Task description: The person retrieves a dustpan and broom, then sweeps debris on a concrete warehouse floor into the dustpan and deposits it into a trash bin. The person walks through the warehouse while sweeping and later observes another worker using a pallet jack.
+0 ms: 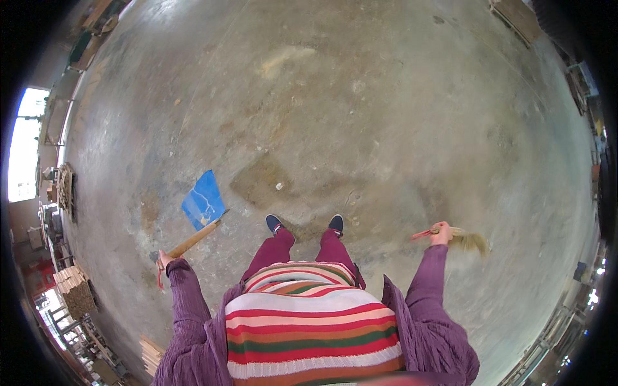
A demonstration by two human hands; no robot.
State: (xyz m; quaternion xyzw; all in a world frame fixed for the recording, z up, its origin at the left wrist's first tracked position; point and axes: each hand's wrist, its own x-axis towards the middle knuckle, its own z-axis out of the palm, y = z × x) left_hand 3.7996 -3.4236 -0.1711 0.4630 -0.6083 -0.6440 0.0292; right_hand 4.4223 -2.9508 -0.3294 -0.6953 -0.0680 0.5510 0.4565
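On the left, my left hand (pixel 165 259) is closed round the upper end of a dustpan's wooden handle (pixel 193 240). The handle slants down to a blue dustpan (pixel 203 201) with pale streaks on its face; whether the pan touches the floor I cannot tell. A red strap hangs beside that hand. Out to the right, my right hand (pixel 441 233) grips a broom (pixel 473 242) by its short handle. Its straw bristles fan out to the right of my fist, and a red end pokes out on the left.
A worn concrete floor (pixel 386 116) spreads around my feet, with brown stains and a small white scrap (pixel 279 186) ahead of me. Stacked wood (pixel 74 291) stands at the left edge, and more wooden pieces (pixel 151 354) lie at the lower left. A box-like object (pixel 517 19) sits far right.
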